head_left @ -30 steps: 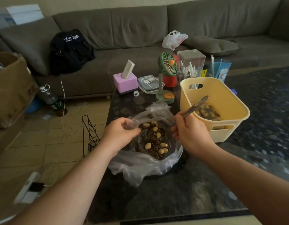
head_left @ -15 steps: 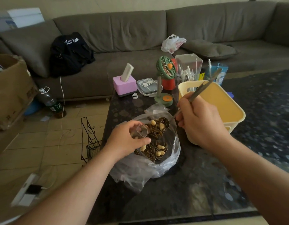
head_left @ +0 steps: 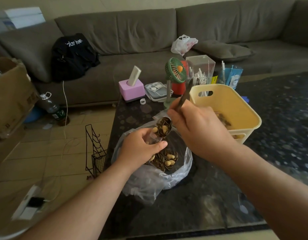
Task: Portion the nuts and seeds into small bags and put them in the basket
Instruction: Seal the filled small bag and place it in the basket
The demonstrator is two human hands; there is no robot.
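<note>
A large clear plastic bag lies open on the dark table, holding striped sunflower seeds and peanuts. My left hand holds a small clear bag upright above it. My right hand grips a metal spoon by its dark handle; the spoon's bowl, heaped with seeds and peanuts, tilts at the small bag's mouth. To the right stands a yellow basket with some seed-filled bags inside, partly hidden by my right hand.
Behind the bags stand a green desk fan, a pink holder, a flat lidded box and a clear container. A black wire rack stands left of the table. A grey sofa runs along the back.
My right hand scooped into the seed mix, lifted the loaded spoon and brought it to the small bag. My left hand raised the small bag slightly.
</note>
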